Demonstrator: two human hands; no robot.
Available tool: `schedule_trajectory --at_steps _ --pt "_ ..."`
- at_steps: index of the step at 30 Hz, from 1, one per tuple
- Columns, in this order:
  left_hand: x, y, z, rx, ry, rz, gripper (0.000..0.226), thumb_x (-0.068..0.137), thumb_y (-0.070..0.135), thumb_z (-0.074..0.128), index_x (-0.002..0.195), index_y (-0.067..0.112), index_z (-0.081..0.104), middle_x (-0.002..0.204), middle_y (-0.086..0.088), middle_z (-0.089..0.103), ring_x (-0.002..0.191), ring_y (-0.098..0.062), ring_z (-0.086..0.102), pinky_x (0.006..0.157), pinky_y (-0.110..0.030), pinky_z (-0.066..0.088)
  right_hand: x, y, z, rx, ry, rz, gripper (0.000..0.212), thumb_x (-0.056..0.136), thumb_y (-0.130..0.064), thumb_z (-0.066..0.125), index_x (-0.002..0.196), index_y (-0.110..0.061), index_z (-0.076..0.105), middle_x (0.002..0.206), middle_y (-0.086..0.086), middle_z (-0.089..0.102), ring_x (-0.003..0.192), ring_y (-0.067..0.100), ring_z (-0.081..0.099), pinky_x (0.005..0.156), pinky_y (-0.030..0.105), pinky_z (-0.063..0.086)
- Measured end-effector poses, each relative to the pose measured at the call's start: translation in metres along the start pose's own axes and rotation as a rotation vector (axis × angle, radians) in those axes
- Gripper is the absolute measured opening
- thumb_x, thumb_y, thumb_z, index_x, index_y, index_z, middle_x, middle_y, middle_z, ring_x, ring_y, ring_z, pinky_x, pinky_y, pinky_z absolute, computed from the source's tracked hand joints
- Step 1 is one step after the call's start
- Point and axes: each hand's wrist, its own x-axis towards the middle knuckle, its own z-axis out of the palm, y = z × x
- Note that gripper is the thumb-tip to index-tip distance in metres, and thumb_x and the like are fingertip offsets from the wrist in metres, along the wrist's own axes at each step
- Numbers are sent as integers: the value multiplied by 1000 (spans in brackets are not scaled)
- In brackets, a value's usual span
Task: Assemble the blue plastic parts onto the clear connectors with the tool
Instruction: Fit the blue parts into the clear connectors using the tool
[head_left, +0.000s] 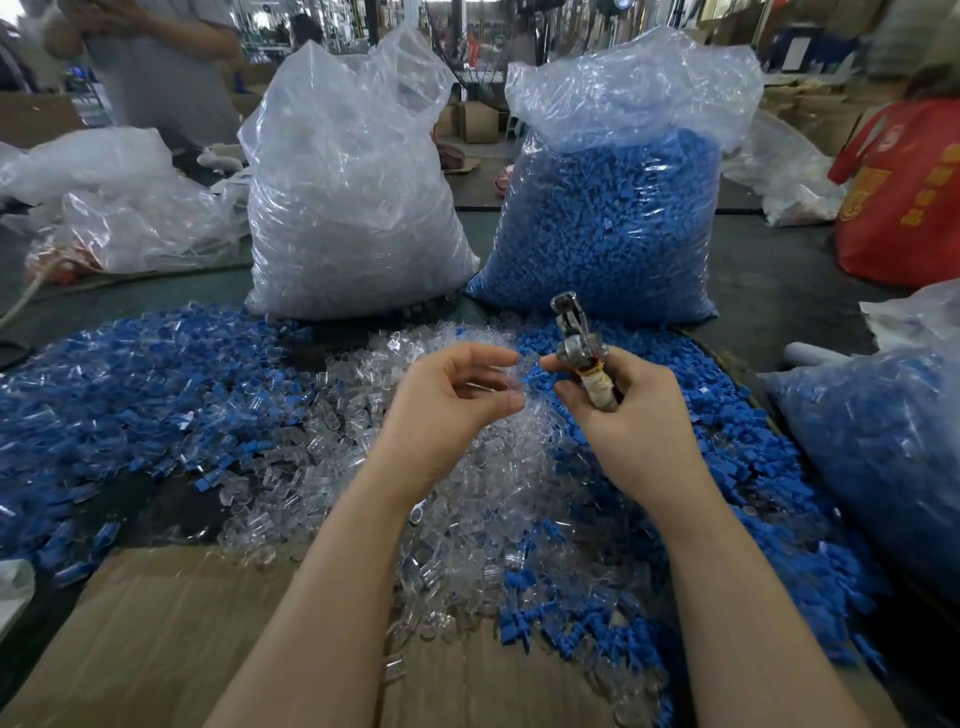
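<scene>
I hold the two hands close together over the loose heap of small clear plastic connectors (363, 447). My left hand (447, 400) curls its fingers around what looks like one clear connector, hard to make out. My right hand (623, 415) grips the tape-wrapped handle of the grey metal plier-like tool (576, 338), jaws pointing up. The scattered blue plastic parts (701, 415) lie just beside. I judge it best to seat a blue piece squarely before squeezing.

Single head-worn wide-angle view, looking forward and down, close over the table (779, 291); no second view.
</scene>
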Motion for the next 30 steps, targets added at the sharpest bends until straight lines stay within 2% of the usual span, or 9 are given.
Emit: schedule_trajectory --at_steps 2,5,9,12,15,18,23,27,30 --pt "1 -1 0 -14 12 -3 27 77 3 79 97 16 68 87 0 75 82 -12 72 74 -19 56 1 0 1 21 18 14 15 88 -13 71 92 -28 71 85 -9 71 77 5 63 64 14 48" --pt "1 -1 0 2 10 11 21 77 4 79 92 15 70 84 4 75 79 -9 72 71 -17 54 3 0 1 18 38 21 22 83 -14 76 79 -34 66 76 -17 69 76 -1 64 67 12 50" --pt "2 -1 -1 13 8 9 18 77 5 80 90 18 74 84 6 76 78 -7 72 70 -15 53 2 2 2 -47 32 21 21 83 -19 77 76 -35 65 74 -13 70 73 4 65 70 29 55" --pt "2 -1 0 25 3 8 18 78 7 80 90 20 76 86 7 77 79 -5 72 70 -14 53 1 1 3 -82 26 12 23 84 -22 76 76 -39 63 76 -15 70 74 4 65 72 34 57" --pt "2 0 -1 25 3 9 18 78 8 80 90 21 77 88 8 77 82 -6 72 73 -16 54 1 1 5 -125 25 21 21 83 -26 77 77 -38 61 74 -17 68 74 0 63 66 25 53" --pt "2 1 0 24 -2 5 19 78 8 79 88 24 78 86 8 77 80 -6 72 71 -15 54 2 1 5 -153 26 31 20 82 -32 77 74 -37 60 68 -19 64 72 -4 59 54 12 43" --pt "2 2 2 71 11 14 27 79 7 79 80 34 79 81 6 77 82 -20 72 75 -28 58 1 1 6 -158 -11 26 8 85 -30 73 87 -29 65 74 -13 66 75 2 59 60 27 49" --pt "1 2 0 21 1 -9 26 76 4 80 87 27 79 85 4 77 82 -15 73 76 -22 59 1 0 8 -122 -20 40 3 87 -23 70 90 -22 69 75 -8 67 72 10 59 65 39 52" --pt "0 2 0 1 7 -22 25 75 3 81 90 23 78 85 2 77 82 -14 74 77 -22 58 1 -1 10 -107 -23 43 3 88 -23 69 90 -21 69 75 -7 67 72 11 59 65 40 52"
